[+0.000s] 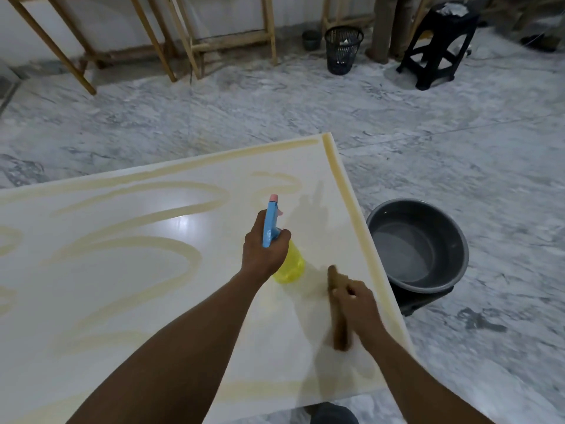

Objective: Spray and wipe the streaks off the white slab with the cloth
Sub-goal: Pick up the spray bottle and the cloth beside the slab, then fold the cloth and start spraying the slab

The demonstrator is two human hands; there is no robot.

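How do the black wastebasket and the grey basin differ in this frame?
The black wastebasket is tall, narrow and mesh-walled; the grey basin is wide, low and solid-walled. The wastebasket stands far off by the wooden frames; the basin sits right beside the white slab. The wastebasket holds a pale scrap; the basin seems to hold water. Both are round and open-topped.

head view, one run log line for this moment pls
left hand: holds spray bottle | right hand: holds brown cloth on slab | streaks: remain

Both forearms bare, no sleeves, watch or rings; left hand [265, 246], right hand [358, 307] ungloved.
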